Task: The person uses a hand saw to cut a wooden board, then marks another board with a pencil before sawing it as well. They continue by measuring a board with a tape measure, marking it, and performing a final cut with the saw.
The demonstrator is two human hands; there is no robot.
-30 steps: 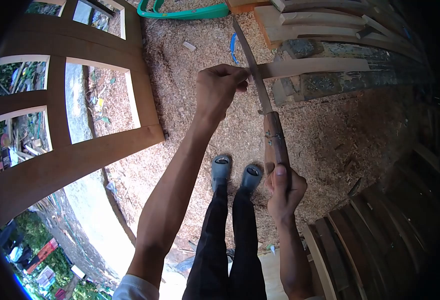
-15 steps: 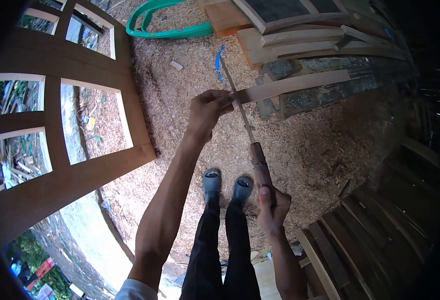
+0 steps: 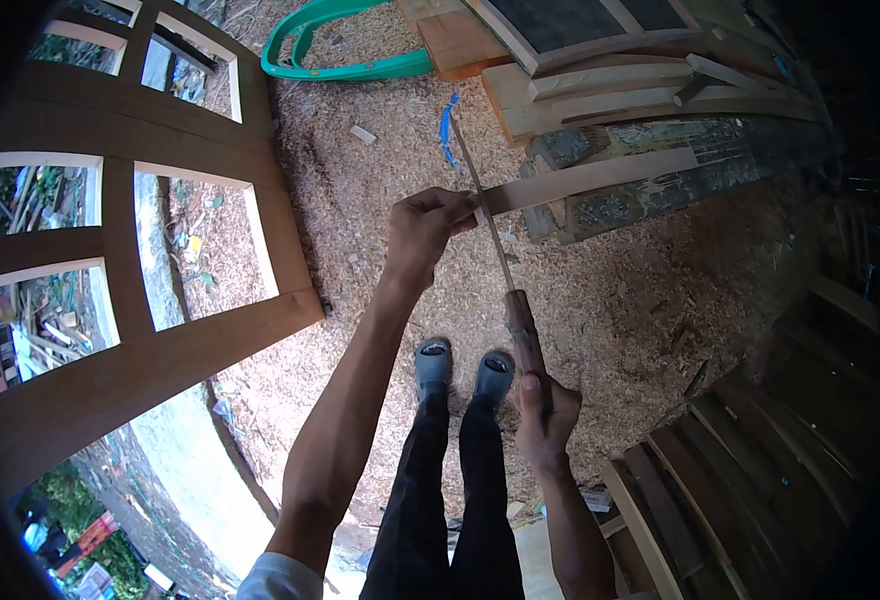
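Note:
My left hand [image 3: 428, 232] is closed on the near end of a pale wooden strip [image 3: 600, 178], its fingers pinched right beside the blade. The strip reaches to the right across a weathered, dark-stained plank [image 3: 610, 212]. My right hand [image 3: 548, 420] wraps round the brown wooden handle of a long thin-bladed tool [image 3: 524, 335], thumb along the top. Its narrow blade, seen edge-on, points away from me and crosses the strip close to my left fingers. A blue curved strap-like piece [image 3: 447, 130] lies near the blade's tip.
Wood shavings [image 3: 360, 190] cover the ground around my feet. A panelled wooden frame with openings [image 3: 210, 320] stands at the left. A green plastic frame [image 3: 360, 70] lies at the far side. Boards [image 3: 650, 75] are stacked at the upper right, with more timber [image 3: 675, 510] at the lower right.
The whole view has shifted slightly. Both hands keep their grips, and the blade still crosses the strip at about the same place.

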